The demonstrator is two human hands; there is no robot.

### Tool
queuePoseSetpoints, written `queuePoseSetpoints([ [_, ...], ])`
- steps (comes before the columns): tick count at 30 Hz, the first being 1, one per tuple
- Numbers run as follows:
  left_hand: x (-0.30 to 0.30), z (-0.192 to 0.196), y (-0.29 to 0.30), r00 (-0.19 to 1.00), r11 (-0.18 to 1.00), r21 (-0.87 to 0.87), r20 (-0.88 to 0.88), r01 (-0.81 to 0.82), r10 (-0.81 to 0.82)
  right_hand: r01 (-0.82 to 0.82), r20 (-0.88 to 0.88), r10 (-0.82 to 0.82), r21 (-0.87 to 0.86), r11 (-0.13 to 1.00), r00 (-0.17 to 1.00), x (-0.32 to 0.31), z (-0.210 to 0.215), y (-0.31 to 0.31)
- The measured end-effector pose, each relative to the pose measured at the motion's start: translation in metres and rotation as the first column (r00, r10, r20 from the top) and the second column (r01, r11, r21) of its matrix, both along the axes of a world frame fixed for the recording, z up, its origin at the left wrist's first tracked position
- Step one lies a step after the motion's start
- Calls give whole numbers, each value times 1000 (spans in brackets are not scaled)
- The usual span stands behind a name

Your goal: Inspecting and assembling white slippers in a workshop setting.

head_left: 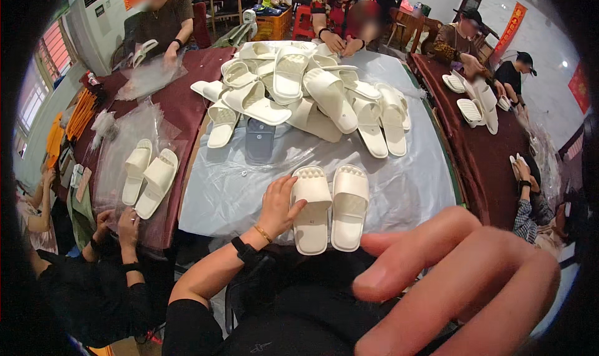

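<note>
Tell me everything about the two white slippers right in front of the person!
The pair of cream-white slide slippers lies side by side, soles down, toes pointing away, near the front edge of the table's clear plastic sheet. Each has a wide strap over the top and a bumpy textured footbed; they look like soft moulded foam or rubber. The left hand rests on the left slipper, thumb against its strap. The right hand is raised close to the camera, touching neither.

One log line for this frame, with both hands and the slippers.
left hand: resting on left slipper of front pair | right hand: raised near camera, empty, blurred | right slipper: alongside | slipper pile: behind
</note>
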State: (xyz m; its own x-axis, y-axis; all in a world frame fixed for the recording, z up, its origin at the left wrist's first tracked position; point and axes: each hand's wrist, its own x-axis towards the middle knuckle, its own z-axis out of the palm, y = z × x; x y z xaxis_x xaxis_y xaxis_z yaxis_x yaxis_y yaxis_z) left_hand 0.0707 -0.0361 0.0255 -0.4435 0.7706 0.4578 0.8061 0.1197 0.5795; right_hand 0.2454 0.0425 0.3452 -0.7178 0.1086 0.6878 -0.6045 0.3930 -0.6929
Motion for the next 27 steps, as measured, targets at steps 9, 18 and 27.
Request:
queuePoseSetpoints([
  [9,2,-1,-10,998,997,-48,13,-65,66,58,10,-58,-2,998,998,4,-12,5],
  [18,-6,-2,-6,999,1000,-7,28,-24,24,73,-3,-73,16,997,997,4,-16,4],
  [27,-11,-1,-5,999,999,25,-8,-43,43,118,9,-119,47,992,993,10,-18,2],
])
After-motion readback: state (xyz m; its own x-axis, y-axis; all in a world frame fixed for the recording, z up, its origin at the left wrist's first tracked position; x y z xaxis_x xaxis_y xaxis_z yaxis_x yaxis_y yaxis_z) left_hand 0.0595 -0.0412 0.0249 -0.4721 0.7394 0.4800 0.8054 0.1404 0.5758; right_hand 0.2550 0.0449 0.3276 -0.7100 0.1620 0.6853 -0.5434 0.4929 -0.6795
